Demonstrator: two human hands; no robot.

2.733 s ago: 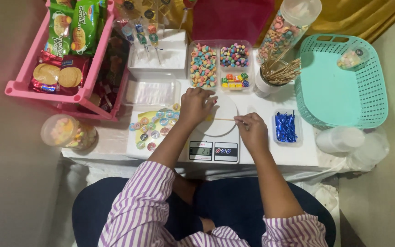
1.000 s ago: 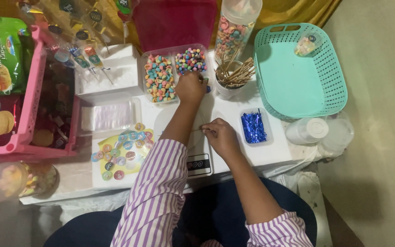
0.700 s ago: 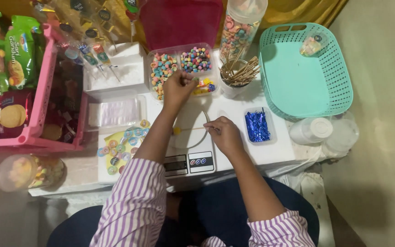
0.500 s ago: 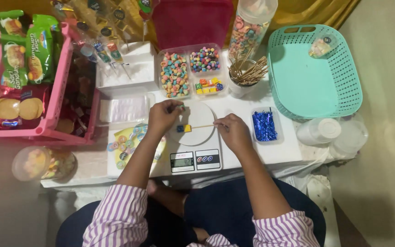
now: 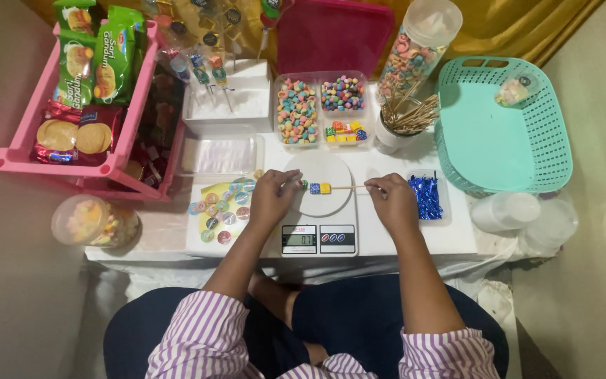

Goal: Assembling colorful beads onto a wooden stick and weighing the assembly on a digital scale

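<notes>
Skewer (image 5: 341, 187) pinched at its end by right hand (image 5: 394, 200), left hand (image 5: 273, 196) gripping candies (image 5: 319, 188) over the scale (image 5: 320, 203); a hard push could snap it.

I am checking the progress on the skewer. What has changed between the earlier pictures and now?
The left hand reached up to the candy tray, then came back down to the skewer, which now carries small blue and yellow candies over the scale. The right hand held the skewer's other end throughout. Basket and rack stayed put.
</notes>
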